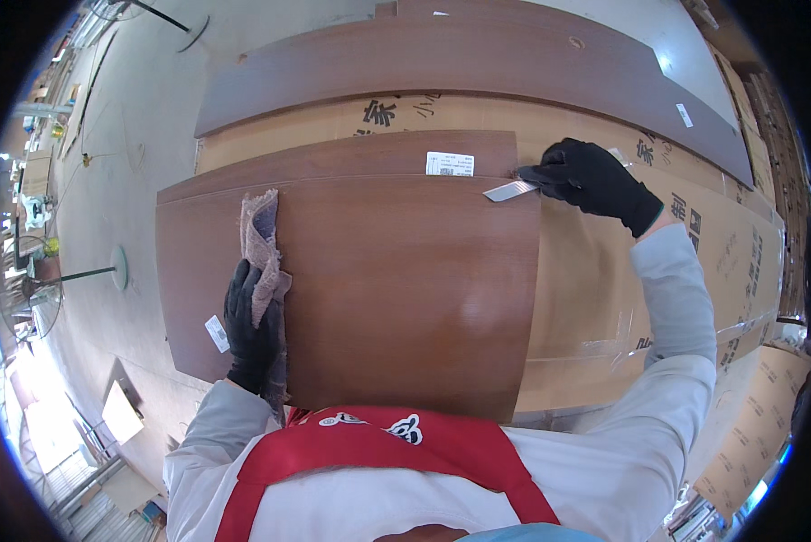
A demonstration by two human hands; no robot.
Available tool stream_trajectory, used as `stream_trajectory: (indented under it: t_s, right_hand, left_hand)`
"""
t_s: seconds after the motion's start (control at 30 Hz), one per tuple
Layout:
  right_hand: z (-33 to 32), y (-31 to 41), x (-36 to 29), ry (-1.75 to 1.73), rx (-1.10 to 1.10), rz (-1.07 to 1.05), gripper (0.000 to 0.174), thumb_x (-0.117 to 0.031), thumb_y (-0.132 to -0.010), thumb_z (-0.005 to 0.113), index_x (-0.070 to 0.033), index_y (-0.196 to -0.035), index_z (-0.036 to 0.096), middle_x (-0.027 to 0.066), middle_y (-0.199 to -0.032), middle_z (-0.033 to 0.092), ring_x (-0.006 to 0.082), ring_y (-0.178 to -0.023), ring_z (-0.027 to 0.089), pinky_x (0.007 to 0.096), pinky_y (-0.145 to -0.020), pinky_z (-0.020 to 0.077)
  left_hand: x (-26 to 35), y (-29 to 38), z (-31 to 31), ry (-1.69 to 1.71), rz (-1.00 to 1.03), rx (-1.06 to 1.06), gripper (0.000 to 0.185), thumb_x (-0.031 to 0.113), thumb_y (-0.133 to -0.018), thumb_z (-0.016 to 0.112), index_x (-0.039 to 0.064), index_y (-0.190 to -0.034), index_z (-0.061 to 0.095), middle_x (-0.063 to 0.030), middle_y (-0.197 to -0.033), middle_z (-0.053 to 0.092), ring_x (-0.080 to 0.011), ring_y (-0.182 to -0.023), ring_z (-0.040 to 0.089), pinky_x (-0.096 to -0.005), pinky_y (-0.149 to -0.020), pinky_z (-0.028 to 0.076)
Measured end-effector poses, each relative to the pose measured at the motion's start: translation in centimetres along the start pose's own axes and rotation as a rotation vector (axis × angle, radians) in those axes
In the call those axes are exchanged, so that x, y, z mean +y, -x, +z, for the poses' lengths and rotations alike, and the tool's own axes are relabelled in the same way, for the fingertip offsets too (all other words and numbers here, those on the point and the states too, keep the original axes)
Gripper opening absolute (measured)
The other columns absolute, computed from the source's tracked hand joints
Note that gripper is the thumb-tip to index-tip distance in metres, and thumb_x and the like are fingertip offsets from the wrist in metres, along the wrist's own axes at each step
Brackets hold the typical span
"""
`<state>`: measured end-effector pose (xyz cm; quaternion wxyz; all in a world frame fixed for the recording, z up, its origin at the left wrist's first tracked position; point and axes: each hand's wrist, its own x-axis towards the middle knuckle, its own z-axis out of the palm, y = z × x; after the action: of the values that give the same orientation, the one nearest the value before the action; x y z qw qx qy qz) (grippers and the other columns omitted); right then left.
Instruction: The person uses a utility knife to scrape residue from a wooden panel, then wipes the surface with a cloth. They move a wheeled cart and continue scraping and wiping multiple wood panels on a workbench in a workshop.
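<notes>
A brown wood-grain panel (405, 291) lies flat before me, over printed cardboard. My left hand (251, 322), in a black glove, grips a greyish-pink cloth (263, 271) on the panel's left part. A white label (216, 333) sits just left of that hand. My right hand (581, 179), also black-gloved, holds a flat metal blade (510, 190) by one end, its slanted tip over the panel's upper right edge. Another white label (450, 164) with print is stuck on the panel, left of the blade.
Long brown panels (446, 57) lie beyond the cardboard (581, 291), which extends to the right. Upright fans stand on the floor at the left, one with a round base (119, 268). A printed cardboard sheet (751, 433) is at the lower right, with stacked boards (778, 196) along the right edge.
</notes>
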<state>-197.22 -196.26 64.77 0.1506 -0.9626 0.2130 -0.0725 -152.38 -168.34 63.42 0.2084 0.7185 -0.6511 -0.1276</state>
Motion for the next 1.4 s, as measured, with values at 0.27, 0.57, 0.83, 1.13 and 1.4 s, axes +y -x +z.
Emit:
stream_trajectory:
  t_s: [0.27,0.57,0.83,1.13,1.4]
  right_hand:
    - [-1.3,-4.0,-1.4,-0.041,-0.171,-0.015,0.023,-0.022,-0.084,0.064,-0.018,-0.106,0.067,0.0077,-0.08,0.059,0.0263,-0.078,0.056,0.0383,-0.068,0.0465]
    - [2.3,-17.4,-5.7,-0.061,-0.248,-0.257,0.033,-0.022,-0.089,0.058,-0.028,-0.121,0.062,0.007,-0.08,0.058,0.025,-0.078,0.055,0.0354,-0.066,0.0465]
    - [7.6,-32.3,-11.9,0.027,-0.279,-0.438,0.031,-0.028,-0.093,0.052,-0.03,-0.123,0.06,0.0088,-0.082,0.058,0.0265,-0.077,0.057,0.0362,-0.066,0.0475]
    - [13.9,-50.3,-21.7,-0.133,-0.298,-0.42,0.038,-0.044,-0.092,0.05,-0.01,-0.098,0.066,0.0162,-0.083,0.062,0.0362,-0.08,0.061,0.0416,-0.071,0.0487]
    - [14.5,-53.3,-16.7,0.018,0.414,-0.36,0.039,-0.029,-0.087,0.062,-0.005,-0.118,0.057,0.0181,-0.104,0.062,0.036,-0.092,0.06,0.0415,-0.081,0.0488]
  left_hand:
    - [-0.7,0.6,-0.1,-0.054,0.067,0.069,0.033,0.014,-0.09,0.058,0.004,-0.121,0.057,-0.0192,-0.131,0.051,-0.0371,-0.121,0.048,-0.0443,-0.102,0.037]
    - [-6.8,-0.2,-3.1,0.048,-0.047,0.226,0.033,0.008,-0.088,0.054,0.004,-0.121,0.056,-0.0153,-0.127,0.053,-0.0352,-0.12,0.048,-0.0421,-0.101,0.036]
    - [-17.4,1.5,-8.6,0.117,-0.275,0.47,0.029,0.013,-0.093,0.051,0.002,-0.12,0.056,-0.016,-0.118,0.058,-0.0285,-0.112,0.053,-0.0347,-0.097,0.04]
    - [-18.9,2.1,-8.8,0.811,-0.318,0.577,0.035,0.005,-0.095,0.042,-0.001,-0.128,0.051,-0.0123,-0.128,0.053,-0.0228,-0.117,0.05,-0.0324,-0.103,0.036]
    - [-18.2,2.3,-9.3,0.986,-0.403,0.652,0.024,0.004,-0.093,0.045,-0.001,-0.114,0.055,-0.0075,-0.111,0.056,-0.0171,-0.103,0.052,-0.0282,-0.093,0.039]
